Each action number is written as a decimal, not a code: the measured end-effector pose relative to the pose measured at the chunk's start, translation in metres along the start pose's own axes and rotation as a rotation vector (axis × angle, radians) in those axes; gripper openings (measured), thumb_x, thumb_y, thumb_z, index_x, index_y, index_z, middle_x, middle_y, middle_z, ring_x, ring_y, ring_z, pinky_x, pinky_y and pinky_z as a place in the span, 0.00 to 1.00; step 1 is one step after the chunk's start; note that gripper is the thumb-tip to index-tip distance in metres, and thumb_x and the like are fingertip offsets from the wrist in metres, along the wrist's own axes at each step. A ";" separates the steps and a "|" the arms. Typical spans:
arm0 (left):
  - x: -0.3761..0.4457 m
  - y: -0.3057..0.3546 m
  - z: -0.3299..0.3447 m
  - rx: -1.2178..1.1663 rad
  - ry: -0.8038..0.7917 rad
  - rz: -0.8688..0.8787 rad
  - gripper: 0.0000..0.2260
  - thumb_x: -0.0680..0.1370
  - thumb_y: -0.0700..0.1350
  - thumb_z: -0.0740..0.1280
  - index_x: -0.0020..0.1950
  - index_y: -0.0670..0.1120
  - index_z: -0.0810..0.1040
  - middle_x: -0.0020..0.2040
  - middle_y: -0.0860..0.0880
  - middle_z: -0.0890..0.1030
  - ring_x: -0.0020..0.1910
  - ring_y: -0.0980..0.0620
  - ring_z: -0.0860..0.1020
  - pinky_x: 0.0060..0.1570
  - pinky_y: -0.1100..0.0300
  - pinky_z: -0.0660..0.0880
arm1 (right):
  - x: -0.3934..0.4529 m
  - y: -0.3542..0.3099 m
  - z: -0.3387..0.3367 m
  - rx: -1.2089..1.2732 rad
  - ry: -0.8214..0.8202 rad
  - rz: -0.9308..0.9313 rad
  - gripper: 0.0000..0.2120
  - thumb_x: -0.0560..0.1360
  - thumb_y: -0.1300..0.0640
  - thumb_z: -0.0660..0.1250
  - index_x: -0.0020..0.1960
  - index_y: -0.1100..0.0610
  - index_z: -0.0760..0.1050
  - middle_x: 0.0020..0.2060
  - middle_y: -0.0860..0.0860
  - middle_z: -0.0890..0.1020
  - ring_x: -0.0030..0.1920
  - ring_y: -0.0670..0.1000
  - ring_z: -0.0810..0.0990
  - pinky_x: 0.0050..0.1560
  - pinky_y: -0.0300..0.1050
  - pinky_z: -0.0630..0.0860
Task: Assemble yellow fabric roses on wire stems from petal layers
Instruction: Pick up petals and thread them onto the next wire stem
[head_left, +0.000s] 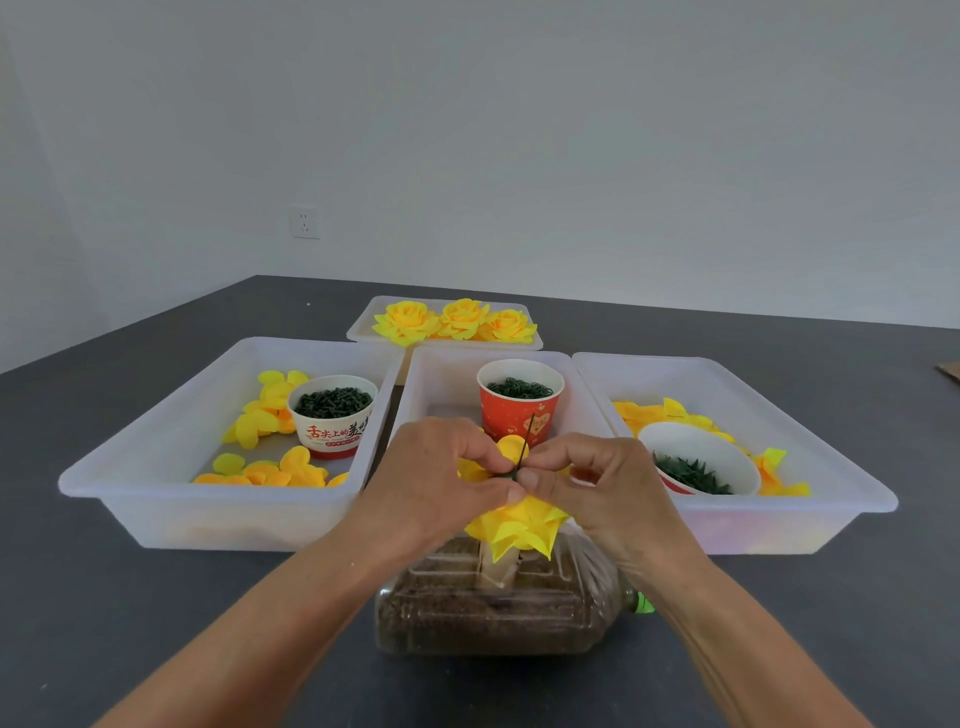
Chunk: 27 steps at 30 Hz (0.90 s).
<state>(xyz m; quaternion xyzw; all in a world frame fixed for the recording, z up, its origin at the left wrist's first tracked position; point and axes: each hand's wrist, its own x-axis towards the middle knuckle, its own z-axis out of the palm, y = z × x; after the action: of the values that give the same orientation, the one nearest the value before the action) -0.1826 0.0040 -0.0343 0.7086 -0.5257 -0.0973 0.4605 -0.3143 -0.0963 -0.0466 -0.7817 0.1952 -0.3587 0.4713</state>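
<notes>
Petals of the half-built rose (519, 525) were largely hidden behind both hands, which met over the front edge of the middle tray (441, 374). The left hand (431, 478) and the right hand (592, 478) were brought together, thumbs and forefingers pinching the flower's centre, where a thin dark wire stem (525, 436) stuck up between them. How the stem was fixed inside the petals could not be made out. Below the hands, the rose's pointed outer layer hung over a clear plastic bottle (493, 613) laid on its side and filled with something brown; its green cap (644, 604) was half covered by the right forearm.

Red Chinese characters were printed on the white paper cup (332, 421) in the left tray (156, 457), though the last characters were cut off by the cup's curve. A heart motif was seen on the red cup (519, 410), its writing too small to read. The tilted white cup (696, 457) in the right tray (831, 467) showed no legible print. All three cups held small dark green parts, too fine to identify. Loose yellow petals (270, 410) lay in the side trays, and three finished roses (457, 319) sat in the far tray (363, 327).
</notes>
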 end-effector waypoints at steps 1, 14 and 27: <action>0.000 -0.001 0.002 -0.007 0.014 0.013 0.07 0.66 0.46 0.77 0.37 0.55 0.81 0.39 0.58 0.80 0.41 0.63 0.77 0.41 0.75 0.68 | -0.001 0.002 0.001 0.015 0.011 -0.028 0.12 0.68 0.63 0.74 0.34 0.46 0.83 0.36 0.48 0.84 0.42 0.47 0.81 0.49 0.45 0.77; -0.004 -0.005 0.005 -0.001 0.048 -0.020 0.07 0.67 0.48 0.76 0.42 0.51 0.83 0.41 0.58 0.80 0.42 0.64 0.77 0.41 0.75 0.68 | -0.009 0.002 0.006 -0.186 0.111 -0.034 0.14 0.71 0.58 0.72 0.37 0.39 0.79 0.41 0.42 0.83 0.49 0.41 0.78 0.51 0.36 0.73; -0.005 -0.002 0.002 -0.157 0.034 -0.076 0.06 0.71 0.44 0.74 0.43 0.56 0.84 0.41 0.58 0.84 0.43 0.63 0.79 0.49 0.59 0.77 | -0.016 -0.005 0.026 -0.510 0.360 -0.162 0.04 0.70 0.53 0.73 0.39 0.53 0.83 0.38 0.46 0.82 0.49 0.49 0.74 0.53 0.54 0.72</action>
<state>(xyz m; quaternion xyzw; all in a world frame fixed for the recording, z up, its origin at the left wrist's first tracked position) -0.1844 0.0073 -0.0387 0.6914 -0.4811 -0.1435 0.5195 -0.3051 -0.0679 -0.0556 -0.8116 0.2963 -0.4670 0.1879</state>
